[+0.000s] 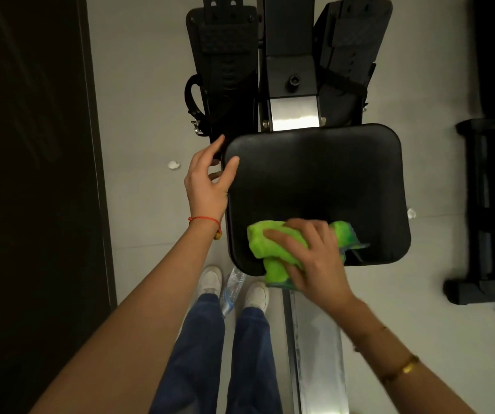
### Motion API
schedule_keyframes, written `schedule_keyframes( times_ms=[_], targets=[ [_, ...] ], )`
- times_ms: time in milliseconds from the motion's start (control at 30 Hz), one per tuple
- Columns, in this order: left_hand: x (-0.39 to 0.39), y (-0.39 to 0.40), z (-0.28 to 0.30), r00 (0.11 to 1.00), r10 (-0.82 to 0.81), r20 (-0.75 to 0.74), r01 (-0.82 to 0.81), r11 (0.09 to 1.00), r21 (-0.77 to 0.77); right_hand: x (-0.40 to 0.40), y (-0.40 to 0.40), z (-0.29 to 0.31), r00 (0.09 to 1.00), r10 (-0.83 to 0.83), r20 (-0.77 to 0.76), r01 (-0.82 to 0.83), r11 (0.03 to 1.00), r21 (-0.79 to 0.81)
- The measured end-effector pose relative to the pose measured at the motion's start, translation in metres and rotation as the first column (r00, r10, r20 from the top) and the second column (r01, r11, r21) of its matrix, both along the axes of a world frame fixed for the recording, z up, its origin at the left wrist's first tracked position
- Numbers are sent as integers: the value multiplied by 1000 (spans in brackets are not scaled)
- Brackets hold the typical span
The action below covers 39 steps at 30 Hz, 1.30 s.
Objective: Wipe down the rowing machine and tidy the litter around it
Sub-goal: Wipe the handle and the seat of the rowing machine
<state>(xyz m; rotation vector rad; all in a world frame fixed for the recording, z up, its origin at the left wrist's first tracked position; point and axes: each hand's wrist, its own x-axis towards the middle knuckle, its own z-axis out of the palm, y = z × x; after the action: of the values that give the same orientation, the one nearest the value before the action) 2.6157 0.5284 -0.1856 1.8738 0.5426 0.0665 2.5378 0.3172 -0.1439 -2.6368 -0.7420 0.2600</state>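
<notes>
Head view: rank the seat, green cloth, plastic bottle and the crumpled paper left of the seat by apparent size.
1. seat
2. green cloth, partly covered by the right hand
3. plastic bottle, only partly visible
4. crumpled paper

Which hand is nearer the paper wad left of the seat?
Left. The left hand grips the seat corner beside the wad; right hand holds the cloth farther right.

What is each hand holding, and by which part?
The right hand grips the bunched green cloth from above, on the seat. The left hand holds the seat's far left corner.
</notes>
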Motion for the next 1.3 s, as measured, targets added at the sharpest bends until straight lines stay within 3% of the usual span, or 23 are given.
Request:
schedule_keyframes(
  times_ms=[100,233,333,433,533,700,900,1000,1167,1300],
  targets=[
    [-4,-17,4,993,114,8,-114,992,53,57,-15,-5,995,44,85,-37,996,-83],
    [-4,-38,9,972,234,14,-233,959,161,106,-6,-2,966,-232,118,244,965,-97],
    [-4,-39,7,978,209,30,-209,946,249,53,-15,-3,969,-218,116,230,967,-105],
    [-2,-38,7,980,200,20,-198,940,278,-7,-45,-4,983,-86,161,110,983,-147],
    [-4,-38,6,981,191,41,-195,940,281,12,-61,-2,983,42,177,-2,975,-224],
    [-4,-37,5,981,190,41,-194,940,281,100,-58,1,942,-313,123,329,931,-155],
    [-5,-39,5,983,180,44,-185,941,282,-3,-112,19,984,-171,57,177,977,-120],
    [-4,-40,6,982,187,31,-188,940,287,34,-117,14,986,-145,77,155,979,-136],
    [-5,-41,7,983,180,38,-184,942,281,150,-77,-2,936,-296,192,322,939,-121],
    [-4,-41,8,983,179,24,-179,942,283,92,-77,0,955,-262,141,281,950,-135]
  ],
)
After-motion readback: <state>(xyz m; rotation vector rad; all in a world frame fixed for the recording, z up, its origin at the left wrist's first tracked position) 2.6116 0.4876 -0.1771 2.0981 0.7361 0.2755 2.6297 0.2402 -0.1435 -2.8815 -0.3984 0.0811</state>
